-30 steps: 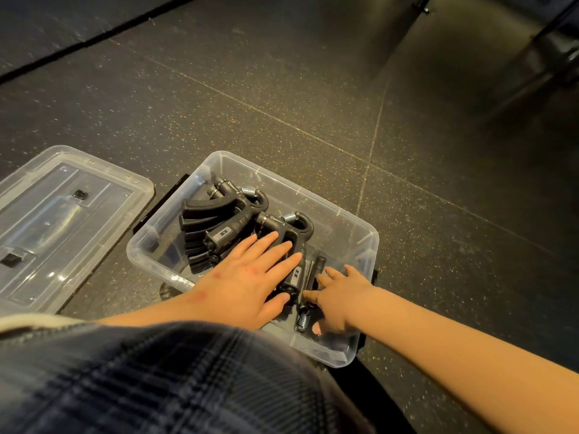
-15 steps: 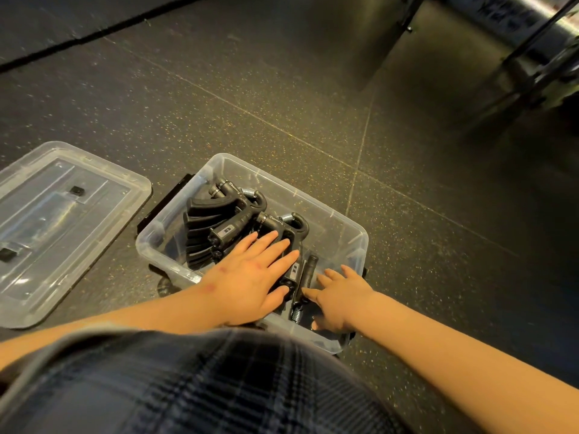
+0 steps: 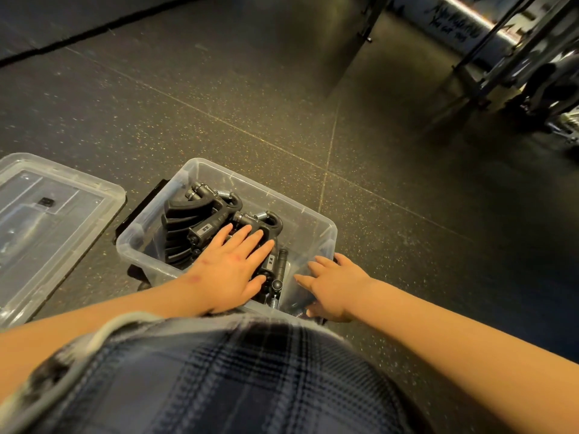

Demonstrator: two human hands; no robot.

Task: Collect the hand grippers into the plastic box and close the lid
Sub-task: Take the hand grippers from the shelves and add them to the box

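Packing: hand grippers pressed into plastic box by flat left hand; right hand fingers apart, empty. Next, fetch lid, frame left.

The person wears a dark blue plaid garment with a pale edge, forearms bare.

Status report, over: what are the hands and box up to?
Left hand flat on hand grippers in plastic box. Right hand open at box's right end. Lid off, on floor left of box. Only hands in way.
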